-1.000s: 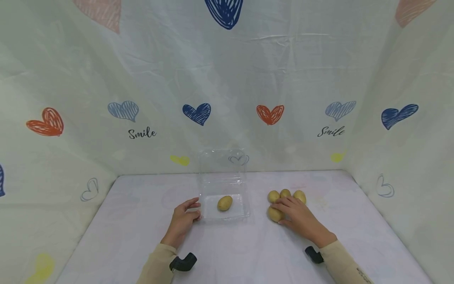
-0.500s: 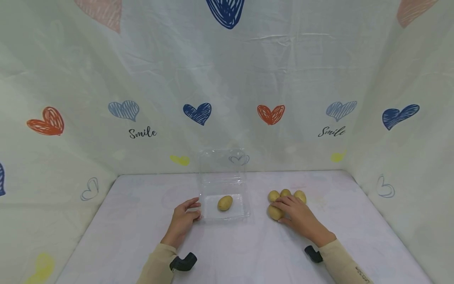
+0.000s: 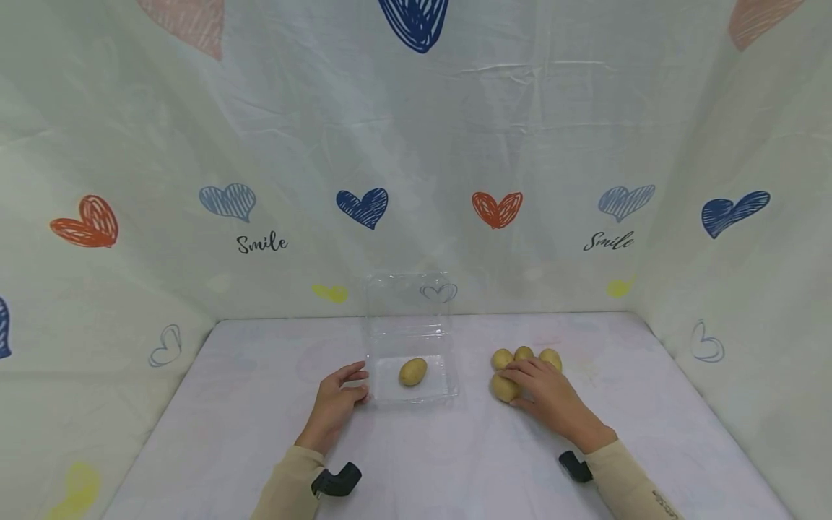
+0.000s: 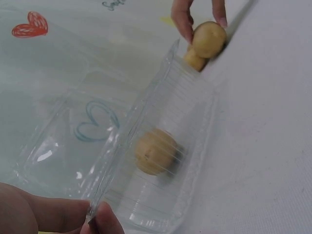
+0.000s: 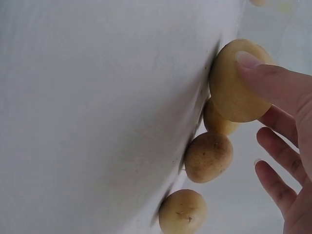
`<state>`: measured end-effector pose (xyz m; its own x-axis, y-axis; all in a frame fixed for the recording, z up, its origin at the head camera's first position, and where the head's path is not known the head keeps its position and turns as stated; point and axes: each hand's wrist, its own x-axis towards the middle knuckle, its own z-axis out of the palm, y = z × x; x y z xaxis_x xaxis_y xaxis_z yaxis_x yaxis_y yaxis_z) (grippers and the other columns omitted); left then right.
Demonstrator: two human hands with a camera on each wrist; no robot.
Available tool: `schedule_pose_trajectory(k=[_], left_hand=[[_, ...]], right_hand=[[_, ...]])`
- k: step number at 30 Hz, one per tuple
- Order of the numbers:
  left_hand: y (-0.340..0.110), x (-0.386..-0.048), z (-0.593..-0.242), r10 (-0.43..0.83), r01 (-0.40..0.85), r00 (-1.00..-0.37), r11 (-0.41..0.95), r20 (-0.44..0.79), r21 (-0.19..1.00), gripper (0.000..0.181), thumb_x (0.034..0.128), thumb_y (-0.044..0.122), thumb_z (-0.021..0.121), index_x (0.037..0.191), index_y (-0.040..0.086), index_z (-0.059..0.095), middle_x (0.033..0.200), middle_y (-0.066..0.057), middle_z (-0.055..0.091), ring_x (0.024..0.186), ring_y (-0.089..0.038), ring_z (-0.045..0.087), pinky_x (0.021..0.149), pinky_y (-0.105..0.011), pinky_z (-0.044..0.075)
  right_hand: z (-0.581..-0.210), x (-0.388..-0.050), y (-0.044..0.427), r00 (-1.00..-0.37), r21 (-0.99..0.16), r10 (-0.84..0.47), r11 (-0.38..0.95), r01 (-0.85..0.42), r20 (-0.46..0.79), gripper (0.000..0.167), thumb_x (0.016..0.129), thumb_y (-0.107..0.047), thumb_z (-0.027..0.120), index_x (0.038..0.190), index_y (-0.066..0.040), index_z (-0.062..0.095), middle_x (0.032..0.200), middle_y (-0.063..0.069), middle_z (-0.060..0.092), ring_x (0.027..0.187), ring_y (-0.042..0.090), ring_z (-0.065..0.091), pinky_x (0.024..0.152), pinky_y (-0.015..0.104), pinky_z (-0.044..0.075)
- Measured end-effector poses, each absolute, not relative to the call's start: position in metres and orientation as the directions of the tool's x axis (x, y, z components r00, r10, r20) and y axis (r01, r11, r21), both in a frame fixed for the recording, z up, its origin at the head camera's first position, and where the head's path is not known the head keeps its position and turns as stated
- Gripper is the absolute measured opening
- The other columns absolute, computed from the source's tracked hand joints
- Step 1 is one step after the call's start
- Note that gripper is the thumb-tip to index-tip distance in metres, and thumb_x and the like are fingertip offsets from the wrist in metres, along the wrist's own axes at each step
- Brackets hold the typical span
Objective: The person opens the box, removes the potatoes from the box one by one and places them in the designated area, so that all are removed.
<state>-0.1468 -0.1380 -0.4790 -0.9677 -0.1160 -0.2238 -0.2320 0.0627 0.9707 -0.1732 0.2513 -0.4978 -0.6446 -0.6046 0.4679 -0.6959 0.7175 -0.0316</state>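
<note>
A clear plastic clamshell box [image 3: 438,393] stands on the table with its lid [image 3: 408,300] raised at the back. One potato [image 3: 412,372] lies inside it. My left hand [image 3: 338,404] pinches the box's left edge between thumb and finger, as the left wrist view shows. To the right of the box, my right hand [image 3: 546,397] grips another potato [image 5: 234,92] between thumb and fingers, close to the tabletop. Just behind it are more potatoes: one at the left [image 3: 502,359], one in the middle [image 3: 523,353] and one at the right [image 3: 550,359], partly covered by the hand.
The table [image 3: 429,462] has a white cover. A pale curtain [image 3: 416,144] printed with hearts and "Smile" closes off the back and both sides. The raised lid stands close to the back curtain. A black wrist strap piece [image 3: 336,479] juts from the left sleeve.
Almost nothing differs. The potato under my right hand has shifted very slightly away from me; my left hand and the box stay where they were.
</note>
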Motion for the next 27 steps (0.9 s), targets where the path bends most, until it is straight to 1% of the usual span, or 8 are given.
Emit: schedule_pose_trajectory(k=[13, 20, 27], left_hand=[[-0.137, -0.146, -0.479, -0.121, -0.23, -0.967, 0.054, -0.222, 0.972, 0.052, 0.0953, -0.015, 0.06, 0.147, -0.012, 0.052, 0.133, -0.029, 0.057, 0.085, -0.017, 0.064, 0.075, -0.025, 0.058], [-0.137, -0.146, -0.478, -0.12, -0.226, -0.968, 0.046, -0.219, 0.973, 0.052, 0.095, -0.016, 0.059, 0.146, -0.013, 0.052, 0.133, -0.03, 0.057, 0.083, -0.015, 0.063, 0.075, -0.024, 0.058], [-0.137, -0.147, -0.479, -0.119, -0.228, -0.968, 0.042, -0.222, 0.973, 0.051, 0.0953, -0.016, 0.059, 0.146, -0.013, 0.052, 0.133, -0.03, 0.057, 0.083, -0.016, 0.063, 0.074, -0.024, 0.057]], right_hand=[[-0.499, -0.175, 0.253, -0.598, -0.012, -0.602, 0.7, -0.714, 0.529, 0.061, 0.055, -0.011, 0.103, 0.111, -0.009, 0.078, 0.111, 0.003, 0.072, 0.103, 0.024, 0.067, 0.084, 0.042, 0.058], [-0.494, -0.175, 0.253, -0.588, -0.018, -0.604, 0.689, -0.724, 0.538, 0.057, 0.056, -0.008, 0.103, 0.108, -0.009, 0.078, 0.108, 0.002, 0.072, 0.101, 0.023, 0.067, 0.083, 0.042, 0.058], [-0.482, -0.177, 0.246, -0.543, -0.029, -0.607, 0.65, -0.759, 0.58, 0.051, 0.058, -0.005, 0.102, 0.103, -0.007, 0.077, 0.104, 0.002, 0.07, 0.096, 0.022, 0.065, 0.081, 0.042, 0.058]])
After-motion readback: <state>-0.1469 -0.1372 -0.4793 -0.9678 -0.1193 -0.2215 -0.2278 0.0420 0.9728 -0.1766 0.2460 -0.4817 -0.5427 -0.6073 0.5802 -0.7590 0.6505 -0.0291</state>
